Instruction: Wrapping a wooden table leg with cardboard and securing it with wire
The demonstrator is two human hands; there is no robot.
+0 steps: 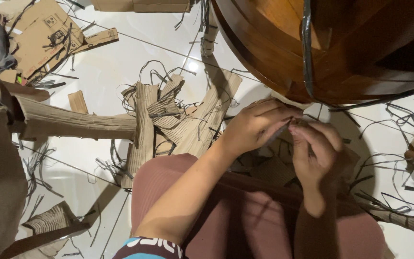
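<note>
Two hands are seen from above, met just below the rim of a round wooden table (283,62). The left hand (255,127) comes in from the lower left, its fingers curled and pinched on a thin dark strip (276,132); the right hand (315,148) rises from below, its fingertips closed on the same spot, though what exactly is held there is too small to tell. The strip is seen only as a short dark sliver running slantwise between the two grips — up toward the right hand, down toward the left — so both hands are equally near it, touching it at either end. A second, long dark strip (306,43) hangs over the table edge just above the hands.

Counted: one table, two hands, two knees in pink cloth (159,192) below. One long cardboard roll (73,122) lies across the white tiled floor (120,62) to the left, with a heap of torn corrugated pieces (168,115) beside it. Loose dark strips are scattered about — too many to be counted.
</note>
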